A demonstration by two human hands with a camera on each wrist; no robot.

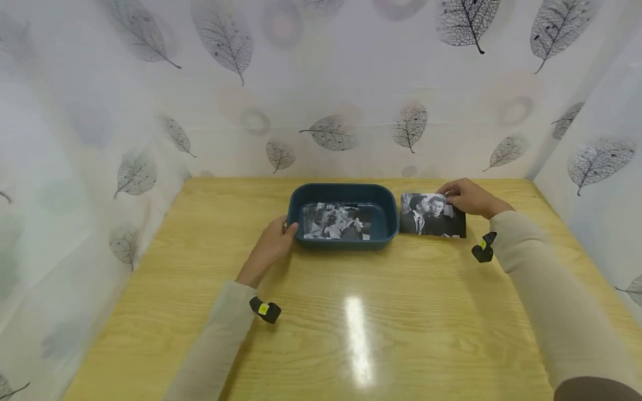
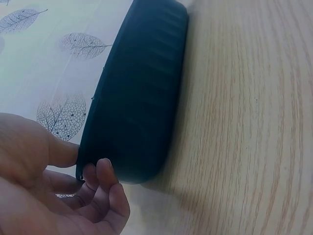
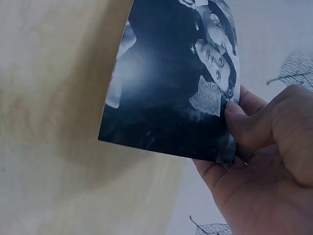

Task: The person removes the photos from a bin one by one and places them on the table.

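A dark teal plastic basin sits toward the back of the table, with a black-and-white photo lying inside it. My left hand grips the basin's left end; in the left wrist view its thumb is at the rim and the fingers curl under that edge. To the right of the basin, my right hand pinches another black-and-white photo by its upper right edge. In the right wrist view this photo is tilted above the wood, casting a shadow, with the thumb on its printed face.
The wooden table stretches forward from the basin, with a bright glare streak on it. A pale curtain printed with grey leaves rises behind the table and along both sides. Each wrist carries a small black device.
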